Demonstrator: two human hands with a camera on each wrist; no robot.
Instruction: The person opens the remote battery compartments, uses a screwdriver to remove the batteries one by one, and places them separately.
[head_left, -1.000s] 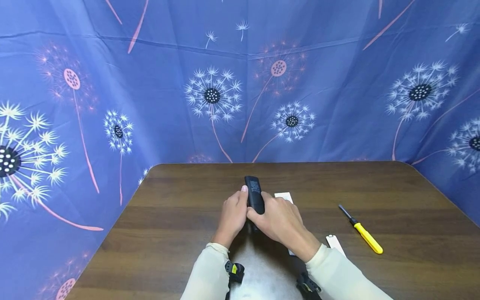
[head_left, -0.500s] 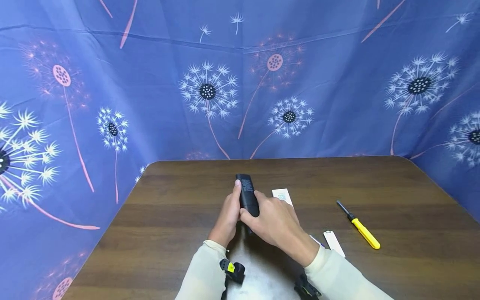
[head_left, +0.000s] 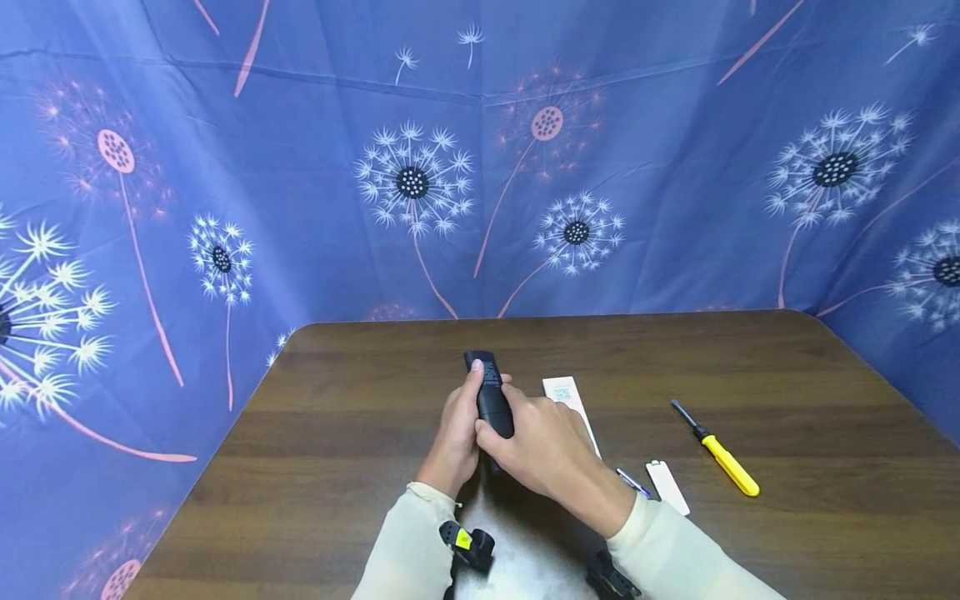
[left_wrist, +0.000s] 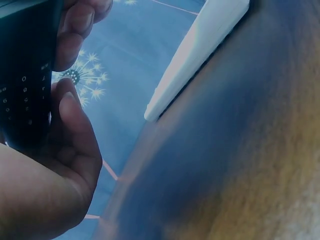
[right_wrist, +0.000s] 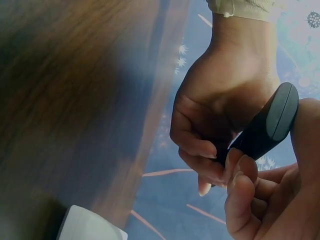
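My two hands hold a black remote control (head_left: 494, 408) between them above the table, its back with small printed text facing up. My left hand (head_left: 453, 437) grips its left side, the thumb lying along the edge near the far end. On the other side my right hand (head_left: 543, 437) grips the nearer part, thumb against the back by the near end. White-printed number keys on the remote control (left_wrist: 22, 95) show in the left wrist view. From the right wrist, its rounded end (right_wrist: 282, 112) appears, with curled fingers of both hands below it.
A long white device (head_left: 572, 398) with a QR label lies right of my hands, partly hidden. Nearby are a slim white cover (head_left: 667, 487) and a small bluish cylinder (head_left: 632, 482). A yellow-handled screwdriver (head_left: 716, 450) lies farther right on the wooden table (head_left: 322, 467).
Both hands and the black remote control have shifted slightly left in the head view, which has itself moved a little. More of the white device and the bluish cylinder now shows. The grip stays.
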